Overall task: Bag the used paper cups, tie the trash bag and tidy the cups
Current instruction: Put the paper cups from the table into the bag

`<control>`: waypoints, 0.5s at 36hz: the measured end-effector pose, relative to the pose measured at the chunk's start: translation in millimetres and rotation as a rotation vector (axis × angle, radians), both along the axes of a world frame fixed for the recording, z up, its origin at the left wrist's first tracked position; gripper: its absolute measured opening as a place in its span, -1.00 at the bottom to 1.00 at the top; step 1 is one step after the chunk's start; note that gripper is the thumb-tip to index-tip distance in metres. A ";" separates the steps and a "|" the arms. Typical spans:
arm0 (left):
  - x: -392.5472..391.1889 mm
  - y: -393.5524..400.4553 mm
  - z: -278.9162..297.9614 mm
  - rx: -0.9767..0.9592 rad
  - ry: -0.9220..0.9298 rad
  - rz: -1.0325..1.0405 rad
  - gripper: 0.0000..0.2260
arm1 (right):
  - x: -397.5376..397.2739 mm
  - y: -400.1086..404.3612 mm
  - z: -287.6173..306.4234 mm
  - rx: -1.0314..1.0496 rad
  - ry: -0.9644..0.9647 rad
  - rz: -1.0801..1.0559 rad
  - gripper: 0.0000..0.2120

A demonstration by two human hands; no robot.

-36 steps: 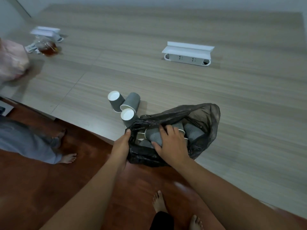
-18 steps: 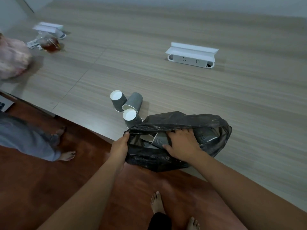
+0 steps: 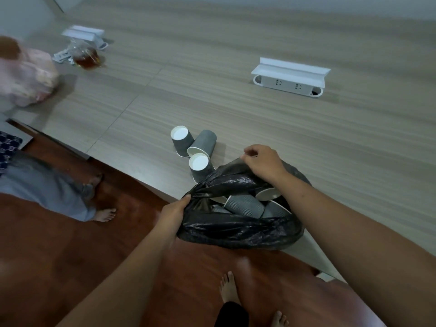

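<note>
- Black trash bag [image 3: 236,228] sitting right at the near edge of the table [image 3: 259,119], mouth open, several grey paper cups [image 3: 245,205] lying jumbled inside — part of the bag bulging past the edge over the floor.
- Left hand [image 3: 173,214] pinching the bag's left rim, plastic bunched up between thumb and fingers.
- Right hand [image 3: 263,161] up at the far rim, fingers curled and pinching the plastic there — looks like pulling the mouth together, or maybe just opening it wider, hard to say.
- Three more cups [image 3: 192,151] on the table just beyond the bag: two standing upside down, one tipped on its side between them, nearest one touching or almost touching the bag.
- Probably still mid-bagging, since those three aren't in yet; tying now would leave them out.
- Risks from here: bag hanging off the edge, so a tug toward the body could slide the whole thing off and dump cups on the floor. Thin plastic too, could tear or slip if yanked from a small pinch.
- Also easy to knock the sideways cup rolling when reaching past the rim.
- Further out: white power strip box [image 3: 291,77] mid-table, a second white box [image 3: 82,35] far left with a clear bag of brown liquid [image 3: 85,56] in front of it, a pinkish bag [image 3: 26,76] at the left edge.
- Another person's leg and bare foot [image 3: 105,214] off to the left.
</note>
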State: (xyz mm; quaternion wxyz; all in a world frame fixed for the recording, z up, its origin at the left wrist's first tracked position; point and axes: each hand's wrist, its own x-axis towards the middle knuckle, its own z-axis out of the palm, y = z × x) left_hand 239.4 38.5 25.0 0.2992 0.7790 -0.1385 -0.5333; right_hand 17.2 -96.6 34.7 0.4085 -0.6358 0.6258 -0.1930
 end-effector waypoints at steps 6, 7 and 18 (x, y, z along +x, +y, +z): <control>13.0 1.8 -3.8 0.055 0.013 0.019 -0.54 | 29.7 -6.4 -11.1 -0.275 0.180 0.187 -0.81; 14.8 1.7 -6.7 0.066 0.020 0.024 -0.53 | 37.9 -5.9 -10.4 -0.321 0.204 0.255 -0.78; 11.9 -1.1 -15.8 0.111 0.066 0.072 -0.59 | 118.3 -2.5 -38.5 -0.356 0.427 0.414 -0.29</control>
